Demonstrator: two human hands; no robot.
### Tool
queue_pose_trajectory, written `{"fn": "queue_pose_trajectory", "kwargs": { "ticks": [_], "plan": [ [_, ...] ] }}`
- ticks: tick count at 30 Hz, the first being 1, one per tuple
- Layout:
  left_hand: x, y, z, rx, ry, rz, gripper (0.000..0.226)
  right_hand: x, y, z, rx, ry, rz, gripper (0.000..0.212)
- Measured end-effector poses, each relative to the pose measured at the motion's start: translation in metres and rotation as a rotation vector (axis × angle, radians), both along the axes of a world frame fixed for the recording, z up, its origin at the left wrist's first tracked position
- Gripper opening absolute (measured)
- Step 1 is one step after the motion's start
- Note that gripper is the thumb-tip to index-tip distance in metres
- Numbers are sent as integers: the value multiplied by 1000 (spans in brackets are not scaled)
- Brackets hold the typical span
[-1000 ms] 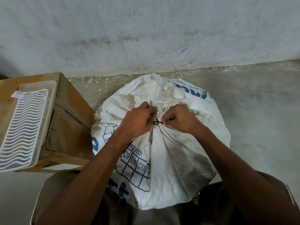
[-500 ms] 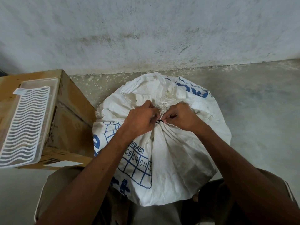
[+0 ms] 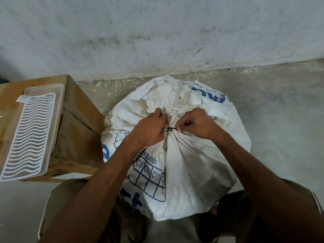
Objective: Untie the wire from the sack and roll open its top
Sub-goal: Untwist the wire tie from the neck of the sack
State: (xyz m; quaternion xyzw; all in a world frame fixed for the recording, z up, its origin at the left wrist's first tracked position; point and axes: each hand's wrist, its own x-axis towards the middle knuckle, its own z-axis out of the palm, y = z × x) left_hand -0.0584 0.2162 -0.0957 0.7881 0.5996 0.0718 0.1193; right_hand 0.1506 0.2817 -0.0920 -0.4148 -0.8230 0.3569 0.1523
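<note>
Where the gathered neck of the white sack [image 3: 177, 160] is cinched, a thin dark wire [image 3: 169, 129] runs roughly side to side between the two hands, its twisted knot sitting near the middle and slightly toward the left hand [image 3: 149, 128]. That hand is closed around the bunched cloth just left of the knot, with one wire end disappearing under its fingers; whether it pinches the wire itself or only the fabric cannot be told. From the other side, the right hand [image 3: 196, 122] nips the opposite wire end between thumb and fingertip in a narrow pinch. Both hands lie about equally near, so the untwisting probably turns on the right hand's pinch while the left steadies the neck. Above the tie, the loose mouth of the sack flops away from the person, toward the wall [image 3: 157, 32], free to be rolled once the wire is off. A cardboard box [image 3: 77, 123] stands just left of the sack, carrying a clear tray with a white wavy grid [image 3: 29, 134]; neither crowds the hands. Bare concrete floor [image 3: 280, 111] lies to the right.
</note>
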Motion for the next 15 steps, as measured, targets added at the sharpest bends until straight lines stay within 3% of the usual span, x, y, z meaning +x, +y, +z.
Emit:
{"fn": "queue_pose_trajectory", "kwargs": {
  "ticks": [9,15],
  "plan": [
    [-15,2,2,-55,-91,66,17,-6,-7,5,-47,54,-40,15],
    [-14,1,2,-16,-183,88,14,-13,-10,-1,-15,-33,-75,12]
  ]
}}
